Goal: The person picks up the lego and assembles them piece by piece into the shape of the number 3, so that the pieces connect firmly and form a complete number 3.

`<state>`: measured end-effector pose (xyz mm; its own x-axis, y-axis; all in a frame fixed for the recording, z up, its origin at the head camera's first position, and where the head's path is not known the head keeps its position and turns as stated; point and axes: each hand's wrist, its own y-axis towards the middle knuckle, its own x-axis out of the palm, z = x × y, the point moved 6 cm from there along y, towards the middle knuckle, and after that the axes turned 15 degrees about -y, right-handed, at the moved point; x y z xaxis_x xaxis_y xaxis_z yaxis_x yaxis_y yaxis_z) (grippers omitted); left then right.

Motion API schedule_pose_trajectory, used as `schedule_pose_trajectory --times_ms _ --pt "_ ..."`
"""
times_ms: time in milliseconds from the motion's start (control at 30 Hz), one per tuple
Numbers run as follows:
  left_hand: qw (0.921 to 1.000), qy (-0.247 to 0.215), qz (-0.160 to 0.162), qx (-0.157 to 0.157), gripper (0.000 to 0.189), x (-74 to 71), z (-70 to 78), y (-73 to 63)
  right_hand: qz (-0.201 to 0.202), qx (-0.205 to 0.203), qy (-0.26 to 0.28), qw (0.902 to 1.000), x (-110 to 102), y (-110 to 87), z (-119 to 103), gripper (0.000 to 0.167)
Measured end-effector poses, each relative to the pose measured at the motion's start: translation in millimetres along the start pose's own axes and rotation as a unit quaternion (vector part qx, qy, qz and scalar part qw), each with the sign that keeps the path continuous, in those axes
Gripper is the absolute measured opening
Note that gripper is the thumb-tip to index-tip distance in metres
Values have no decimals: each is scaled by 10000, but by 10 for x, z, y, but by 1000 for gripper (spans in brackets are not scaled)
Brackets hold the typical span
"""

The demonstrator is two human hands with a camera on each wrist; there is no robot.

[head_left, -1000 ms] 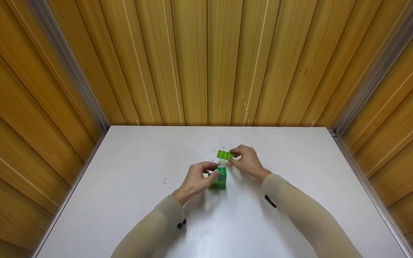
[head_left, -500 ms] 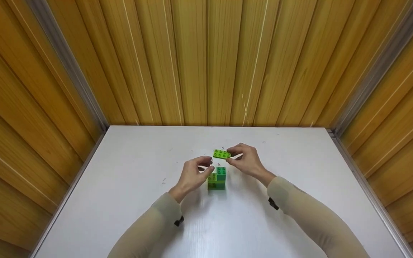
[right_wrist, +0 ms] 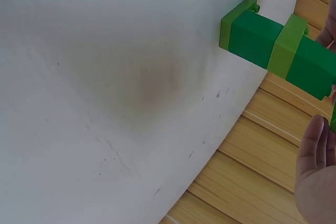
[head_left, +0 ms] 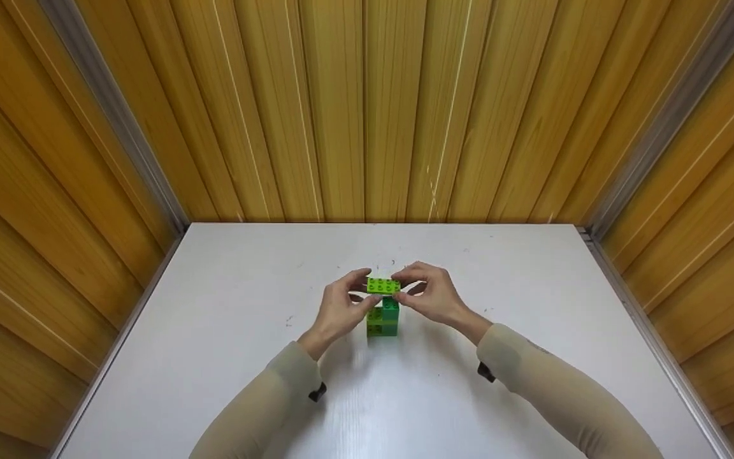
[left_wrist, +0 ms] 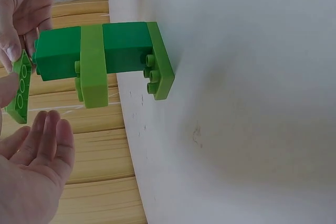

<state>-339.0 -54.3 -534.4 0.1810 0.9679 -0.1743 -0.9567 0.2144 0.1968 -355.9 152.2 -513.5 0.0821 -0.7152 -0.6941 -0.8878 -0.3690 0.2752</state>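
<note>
A thin lime-green toy building brick (head_left: 383,285), studs upward, hangs above a stack. My right hand (head_left: 434,293) pinches its right end between thumb and fingers. At the brick's left end is my left hand (head_left: 341,306), its thumb touching the near corner and its fingers extended, apart from the brick in the left wrist view. Below stands the upright stack (left_wrist: 93,66) of two dark green blocks alternating with lime-green bricks, whose studded parts jut to one side. In the right wrist view the raised brick is mostly cut off.
The stack stands on a white table (head_left: 246,274) with small dark scuffs. Wood-patterned panels (head_left: 367,127) enclose the back and sides, with grey metal strips (head_left: 118,121) at the corners.
My right hand has carried the lime-green brick left and nearer, over the stack. My left hand has left the stack's side and risen to the brick's left end.
</note>
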Motion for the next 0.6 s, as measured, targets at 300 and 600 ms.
schedule_pose_trajectory --times_ms 300,600 --pt "9999 -58 -68 145 41 -19 1 -57 -66 -165 -25 9998 29 -74 -48 32" --pt "9997 -19 -80 222 37 -25 -27 -106 -5 -283 -85 9996 48 -115 -58 34"
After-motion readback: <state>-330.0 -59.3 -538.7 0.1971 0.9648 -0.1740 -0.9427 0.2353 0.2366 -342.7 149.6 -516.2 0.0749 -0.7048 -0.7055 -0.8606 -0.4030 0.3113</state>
